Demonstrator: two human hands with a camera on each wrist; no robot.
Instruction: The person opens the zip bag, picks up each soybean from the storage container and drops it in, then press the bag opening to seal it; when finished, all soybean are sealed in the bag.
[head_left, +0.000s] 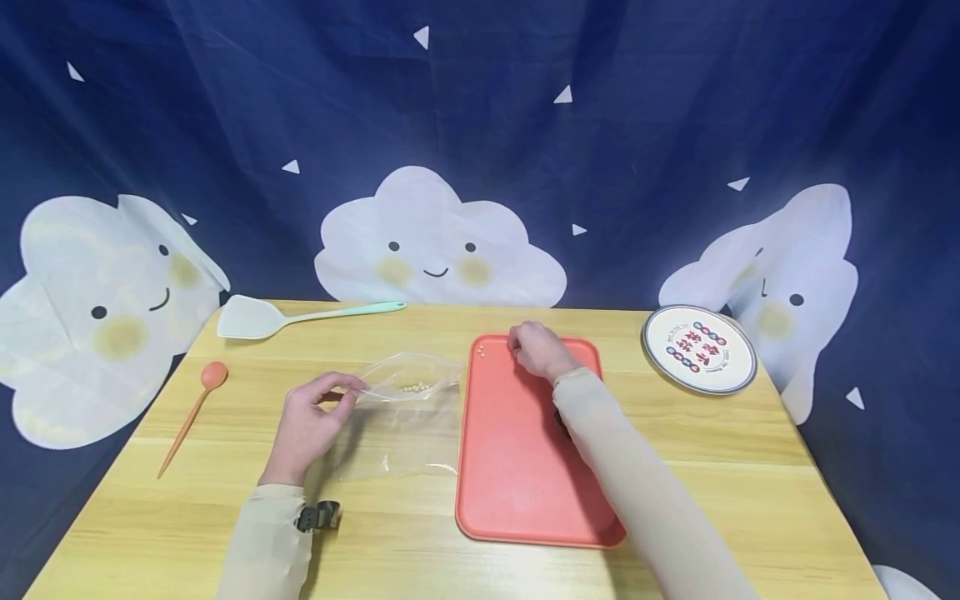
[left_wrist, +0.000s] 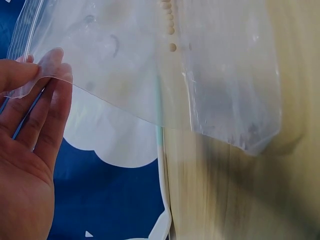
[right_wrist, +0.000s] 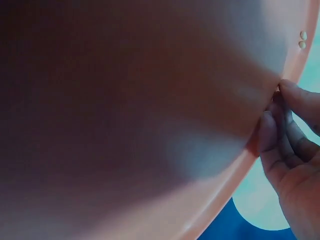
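My left hand (head_left: 309,422) pinches the rim of a clear zip-top plastic bag (head_left: 397,442) between thumb and fingers. In the left wrist view, several small pale beans (left_wrist: 171,30) show in a line inside the bag. My right hand (head_left: 542,350) is at the far end of a red tray (head_left: 510,467). Its thumb and fingers are pinched together, with a tiny pale speck, seemingly a bean (right_wrist: 277,89), between the tips. A few loose beans (head_left: 482,351) lie in the tray's far left corner, left of that hand; two show in the right wrist view.
A white spatula (head_left: 253,317) with a mint handle lies along the table's back edge. To the left is an orange spoon (head_left: 213,375). At the back right stands a white plate (head_left: 699,348) with printed designs. Behind the wooden table (head_left: 390,533) hangs a blue cloud-patterned curtain (head_left: 495,100).
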